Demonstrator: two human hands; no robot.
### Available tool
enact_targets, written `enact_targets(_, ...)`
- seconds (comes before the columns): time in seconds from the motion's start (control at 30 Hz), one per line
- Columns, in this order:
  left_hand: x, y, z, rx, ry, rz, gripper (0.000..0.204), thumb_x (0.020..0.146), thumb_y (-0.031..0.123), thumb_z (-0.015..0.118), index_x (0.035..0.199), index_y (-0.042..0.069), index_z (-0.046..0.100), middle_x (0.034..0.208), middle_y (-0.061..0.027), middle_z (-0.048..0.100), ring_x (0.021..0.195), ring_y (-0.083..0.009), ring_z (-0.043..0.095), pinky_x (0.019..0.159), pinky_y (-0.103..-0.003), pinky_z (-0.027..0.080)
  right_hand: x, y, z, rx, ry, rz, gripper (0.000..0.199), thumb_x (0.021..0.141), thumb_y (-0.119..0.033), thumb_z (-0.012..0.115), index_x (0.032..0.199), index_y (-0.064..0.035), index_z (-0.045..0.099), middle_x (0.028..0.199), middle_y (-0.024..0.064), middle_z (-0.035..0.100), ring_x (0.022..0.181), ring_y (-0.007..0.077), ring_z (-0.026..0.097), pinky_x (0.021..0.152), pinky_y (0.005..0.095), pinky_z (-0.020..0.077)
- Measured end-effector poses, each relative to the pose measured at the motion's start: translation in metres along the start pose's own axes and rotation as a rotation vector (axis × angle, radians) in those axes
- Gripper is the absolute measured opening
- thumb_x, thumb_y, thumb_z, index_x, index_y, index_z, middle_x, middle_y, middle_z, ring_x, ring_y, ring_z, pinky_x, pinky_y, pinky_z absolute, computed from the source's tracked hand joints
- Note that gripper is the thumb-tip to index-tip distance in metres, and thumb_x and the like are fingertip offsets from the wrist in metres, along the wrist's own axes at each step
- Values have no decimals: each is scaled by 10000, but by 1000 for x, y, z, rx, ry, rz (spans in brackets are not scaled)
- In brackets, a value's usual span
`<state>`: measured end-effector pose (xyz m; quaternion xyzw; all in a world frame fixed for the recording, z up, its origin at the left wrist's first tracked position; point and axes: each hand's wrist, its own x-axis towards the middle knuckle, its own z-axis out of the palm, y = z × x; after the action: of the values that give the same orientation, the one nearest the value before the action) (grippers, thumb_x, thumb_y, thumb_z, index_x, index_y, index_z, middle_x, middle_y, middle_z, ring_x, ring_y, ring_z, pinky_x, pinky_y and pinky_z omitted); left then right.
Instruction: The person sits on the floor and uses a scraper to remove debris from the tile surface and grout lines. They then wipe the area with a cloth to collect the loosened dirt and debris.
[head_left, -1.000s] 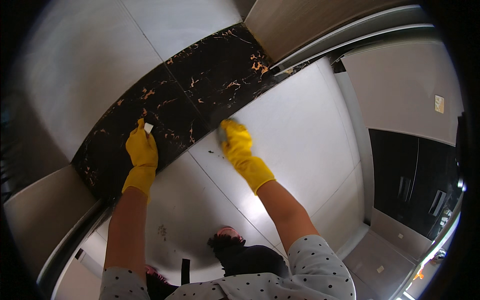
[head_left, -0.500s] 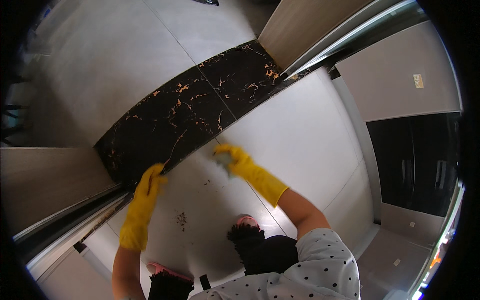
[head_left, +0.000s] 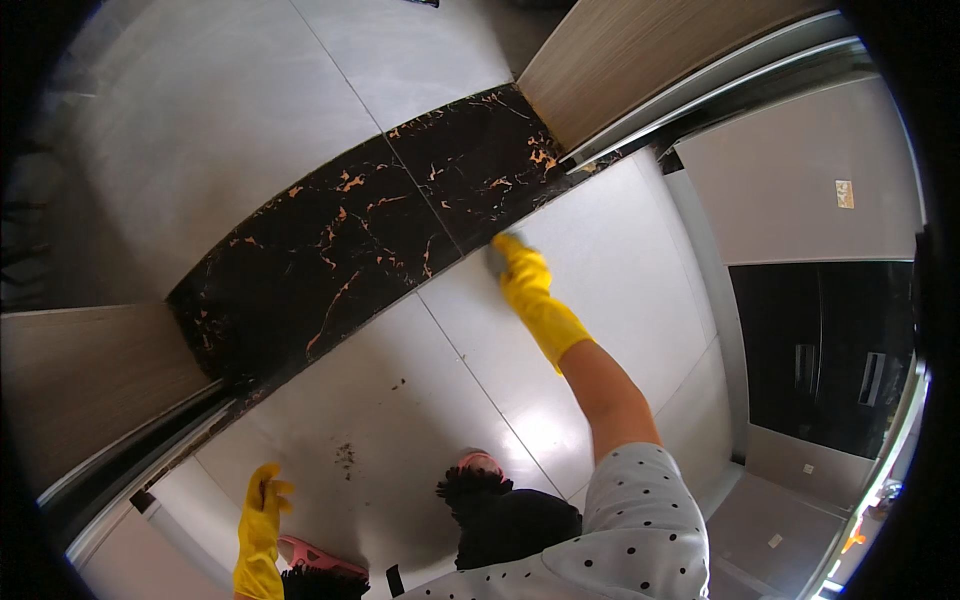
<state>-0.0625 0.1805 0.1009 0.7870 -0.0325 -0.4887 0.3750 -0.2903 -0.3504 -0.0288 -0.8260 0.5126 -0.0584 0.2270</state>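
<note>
My right hand (head_left: 522,275), in a long yellow rubber glove, reaches forward to the light grey tile floor (head_left: 560,400), just short of the dark marbled strip. Its fingers are closed over a grey-green cleaning pad (head_left: 495,262), mostly hidden under the glove and too blurred to tell sponge from cloth. My left hand (head_left: 266,500), in a matching glove, is back at the lower left near my pink slipper (head_left: 322,558). Its fingers are loosely bent and apart, with nothing seen in them. Between my hands, a patch of dark crumbs (head_left: 345,460) and a few smaller bits (head_left: 398,384) lie on the tiles.
A black threshold strip (head_left: 380,215) with orange-gold veins crosses the floor between two wood-grain panels (head_left: 620,70). Grey cabinets (head_left: 800,180) with a black section (head_left: 820,340) line the right side. A metal door track (head_left: 170,480) runs along the lower left.
My right hand has slid forward and right along the strip's edge with the pad. My left hand has drawn back from the strip toward my body. The view has shifted slightly.
</note>
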Motion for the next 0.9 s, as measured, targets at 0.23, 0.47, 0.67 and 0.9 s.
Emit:
enact_targets(0.23,4,61,20,174,-89,-16,305,1042,179,429,1307,89,550,881,-52,680,633,-86,519,602,-232,450,42,78,-23,149,299,83,566,768,17,579,1316,-123,578,1306,145,620,1214,340,570,1039,374,444)
enact_targets(0.47,7,32,6,130,-48,-68,295,1024,213,470,1287,129,573,800,-20,680,609,-66,498,576,-210,420,-84,-36,68,-9,-49,-458,584,769,8,577,1343,-101,567,1394,151,558,1321,327,489,1129,407,348)
enact_targets(0.67,-17,44,-3,244,-179,-20,311,1023,237,471,1295,123,569,821,-26,678,625,-74,496,587,-214,425,-173,-106,55,383,-528,-522,621,735,44,587,1339,-98,562,1356,119,587,1267,307,536,1097,409,385)
enact_targets(0.9,-24,-5,-39,242,-219,-45,312,1035,219,450,1302,100,559,824,-42,684,605,-80,502,573,-222,438,-107,-54,6,487,-404,-34,543,780,57,545,1289,-120,614,1138,78,697,1059,203,642,931,297,491)
